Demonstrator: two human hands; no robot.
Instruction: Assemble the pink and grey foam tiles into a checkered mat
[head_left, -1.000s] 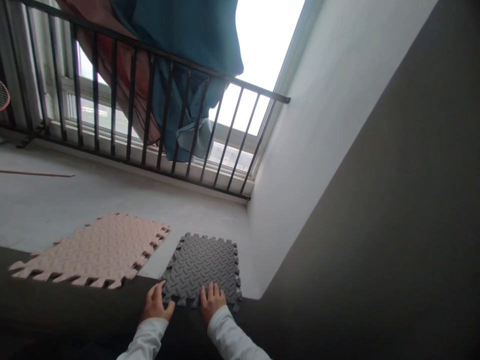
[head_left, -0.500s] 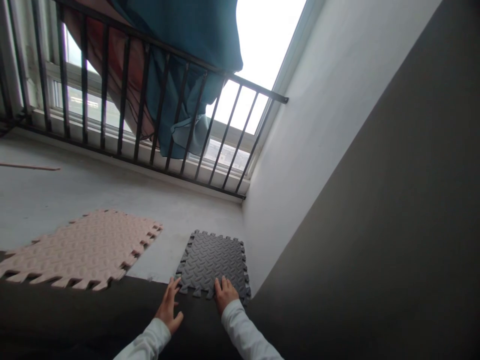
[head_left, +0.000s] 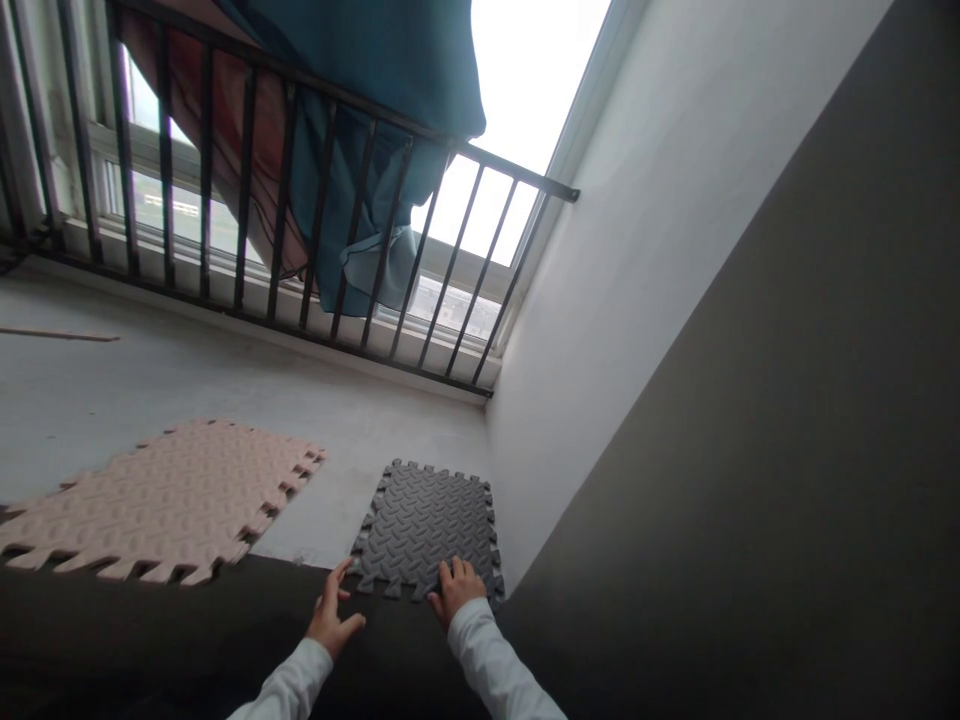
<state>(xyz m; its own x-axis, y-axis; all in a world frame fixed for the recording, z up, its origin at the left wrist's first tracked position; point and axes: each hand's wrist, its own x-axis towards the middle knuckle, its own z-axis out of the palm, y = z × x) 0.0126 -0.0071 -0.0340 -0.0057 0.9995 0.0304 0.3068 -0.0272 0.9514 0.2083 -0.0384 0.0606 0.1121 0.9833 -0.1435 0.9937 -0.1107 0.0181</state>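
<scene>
A dark grey foam puzzle mat [head_left: 427, 525] with a raised tread pattern and notched edges lies on the white ledge beside the wall. My right hand [head_left: 457, 592] rests on its near edge, right of the middle, fingers on top and thumb apart at the front edge. Just off the mat's near left corner is my left hand [head_left: 332, 615], open with the thumb spread and nothing held; whether the index fingertip touches the corner I cannot tell. To the left lie pink foam puzzle mats [head_left: 172, 490], seemingly stacked, their front edge overhanging the ledge.
Behind the ledge [head_left: 300, 390] runs a black metal railing [head_left: 322, 220] before a window. A blue-green and reddish curtain [head_left: 367, 90] hangs there. The wall [head_left: 645, 250] rises close on the right. A thin brown stick [head_left: 67, 334] lies at far left.
The grey mat has shifted very slightly right. My right hand has moved a little right along its near edge, fingers more bent. My left hand has drawn slightly back from the corner.
</scene>
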